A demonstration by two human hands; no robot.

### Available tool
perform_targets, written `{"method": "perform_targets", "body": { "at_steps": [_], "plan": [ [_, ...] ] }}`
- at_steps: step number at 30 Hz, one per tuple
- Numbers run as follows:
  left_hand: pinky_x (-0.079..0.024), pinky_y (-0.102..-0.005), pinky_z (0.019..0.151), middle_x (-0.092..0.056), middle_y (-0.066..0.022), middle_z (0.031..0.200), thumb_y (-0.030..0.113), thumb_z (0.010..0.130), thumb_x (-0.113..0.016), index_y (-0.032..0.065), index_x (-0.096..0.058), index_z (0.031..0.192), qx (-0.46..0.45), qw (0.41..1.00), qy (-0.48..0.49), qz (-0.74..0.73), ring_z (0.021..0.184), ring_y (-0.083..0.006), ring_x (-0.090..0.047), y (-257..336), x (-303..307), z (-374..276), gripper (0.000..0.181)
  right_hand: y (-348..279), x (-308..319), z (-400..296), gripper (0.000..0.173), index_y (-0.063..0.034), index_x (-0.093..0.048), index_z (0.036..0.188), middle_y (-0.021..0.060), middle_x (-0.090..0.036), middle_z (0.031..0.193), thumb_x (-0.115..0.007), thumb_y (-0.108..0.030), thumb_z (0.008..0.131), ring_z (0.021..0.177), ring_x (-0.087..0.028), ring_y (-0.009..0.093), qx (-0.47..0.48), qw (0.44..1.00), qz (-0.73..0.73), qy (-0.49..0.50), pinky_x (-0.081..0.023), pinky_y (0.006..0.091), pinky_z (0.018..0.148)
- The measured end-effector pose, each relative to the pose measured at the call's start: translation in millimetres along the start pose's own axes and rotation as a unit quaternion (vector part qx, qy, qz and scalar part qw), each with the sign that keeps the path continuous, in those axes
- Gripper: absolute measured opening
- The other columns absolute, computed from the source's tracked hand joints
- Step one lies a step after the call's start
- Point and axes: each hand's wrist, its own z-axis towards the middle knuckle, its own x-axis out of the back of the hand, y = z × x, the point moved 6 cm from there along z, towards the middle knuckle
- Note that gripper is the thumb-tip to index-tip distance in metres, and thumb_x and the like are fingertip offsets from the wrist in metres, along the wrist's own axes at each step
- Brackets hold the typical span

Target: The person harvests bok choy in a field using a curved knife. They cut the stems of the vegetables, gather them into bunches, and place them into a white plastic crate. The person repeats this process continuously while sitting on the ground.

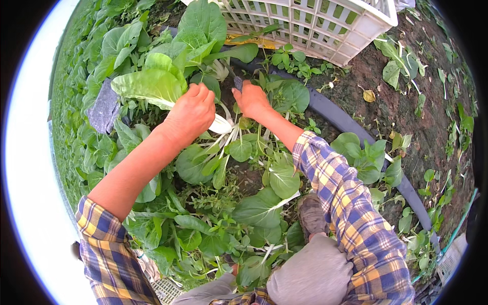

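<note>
My left hand [193, 110] is closed around a leafy green vegetable [152, 84] with a thick white stalk, its broad leaf pointing left and the pale stalk end showing below my fingers. To its right, my right hand [251, 100] grips a dark handle [238, 82] of a tool whose working end I cannot make out among the plants. Just above my hands, another leafy green plant [202, 34] with a pale base stands in the bed. Detached leaves with white stalks [241, 149] lie below my hands.
A white plastic crate [305, 28] stands at the top. A dark flat hose [339, 114] curves down the right side over bare soil [385, 91]. A grey block-like object [103, 106] sits among dense plants at left. My shoe [312, 215] rests on the ground near the leaves.
</note>
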Motion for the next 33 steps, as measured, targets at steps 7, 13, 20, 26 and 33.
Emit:
{"method": "perform_targets", "body": {
  "at_steps": [7, 13, 20, 26, 33],
  "plan": [
    [-0.001, -0.0489, 0.122, -0.034, -0.0097, 0.156, 0.024, 0.078, -0.061, 0.0109, -0.077, 0.094, 0.119, 0.967, -0.193, 0.115, 0.150, -0.0250, -0.009, -66, -57, 62, 0.025, 34, -3, 4, 0.040, 0.0067, -0.052, 0.104, 0.0159, -0.068, 0.071, -0.052, -0.033, 0.098, 0.051, -0.066, 0.026, -0.084, 0.973, 0.213, -0.008, -0.056, 0.0386, 0.067],
    [-0.016, -0.0460, 0.121, -0.060, -0.0087, 0.105, 0.012, 0.078, -0.059, 0.0073, -0.072, 0.082, 0.128, 0.980, -0.154, 0.006, 0.108, -0.0222, -0.057, -65, -108, 15, 0.015, 18, -13, -2, 0.041, 0.0078, -0.053, 0.103, 0.0150, -0.068, 0.069, -0.051, -0.033, 0.099, 0.053, -0.067, 0.024, -0.030, 0.989, 0.129, -0.059, -0.056, 0.0370, 0.062],
    [-0.037, -0.0351, 0.095, -0.060, -0.0119, 0.105, 0.013, 0.080, -0.057, 0.0046, -0.068, 0.097, 0.123, 0.985, -0.119, 0.001, 0.095, -0.0213, -0.057, 13, -98, -29, 0.022, 13, -30, 8, 0.050, 0.0087, -0.063, 0.079, 0.0118, -0.068, 0.065, -0.051, -0.036, 0.099, 0.050, -0.066, 0.021, -0.088, 0.978, 0.132, -0.137, -0.056, 0.0341, 0.058],
    [-0.037, -0.0333, 0.088, -0.060, -0.0098, 0.097, 0.014, 0.080, -0.056, 0.0054, -0.069, 0.093, 0.164, 0.982, -0.093, 0.007, 0.090, -0.0203, -0.056, 35, -102, -40, 0.021, 4, -35, 8, 0.045, 0.0090, -0.064, 0.079, 0.0135, -0.067, 0.066, -0.051, -0.030, 0.097, 0.049, -0.064, 0.023, -0.062, 0.982, 0.085, -0.155, -0.055, 0.0358, 0.056],
    [-0.037, -0.0334, 0.084, -0.057, -0.0073, 0.088, 0.015, 0.080, -0.058, 0.0088, -0.069, 0.087, 0.190, 0.976, -0.106, -0.019, 0.087, -0.0201, -0.055, 27, -98, -37, 0.014, 14, -44, 20, 0.033, 0.0025, -0.054, 0.078, 0.0054, -0.055, 0.062, -0.051, -0.024, 0.098, 0.044, -0.049, 0.016, -0.083, 0.950, 0.153, -0.258, -0.046, 0.0329, 0.044]
  ]
}}
